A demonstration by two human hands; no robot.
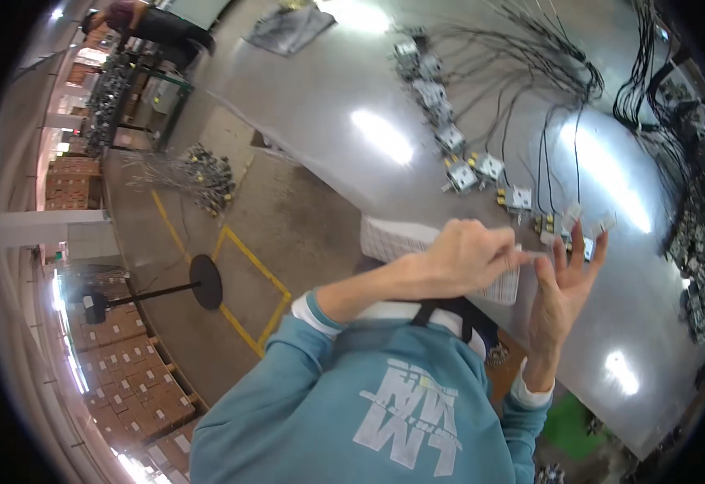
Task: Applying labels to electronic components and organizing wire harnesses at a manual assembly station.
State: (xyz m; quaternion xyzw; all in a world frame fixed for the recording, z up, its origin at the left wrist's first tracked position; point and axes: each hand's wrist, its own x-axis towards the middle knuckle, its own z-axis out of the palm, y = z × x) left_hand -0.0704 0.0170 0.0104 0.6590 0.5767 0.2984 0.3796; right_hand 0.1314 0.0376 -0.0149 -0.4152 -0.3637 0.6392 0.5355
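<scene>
My left hand (467, 256) is closed in front of my chest, its thumb and fingertip pinching a small pale label (535, 256). My right hand (560, 297) faces it, fingers spread apart, its thumb close to that label. Small translucent labels (605, 225) cling to the fingertips of the right hand. Beneath my left hand is a white sheet (397, 238) printed in rows, partly covered by the hand and wrist. Just beyond the right fingers, metal box-shaped parts with yellow ends (517, 198) and black cables lie on the table.
Across the grey table (320, 105), a line of similar parts (431, 95) trails black cables (554, 60). More parts pile up along the right edge (695, 258). A grey cloth (290, 30) lies at the far end. Left are a floor stand (205, 282), stacked cartons (130, 379) and another person (158, 28).
</scene>
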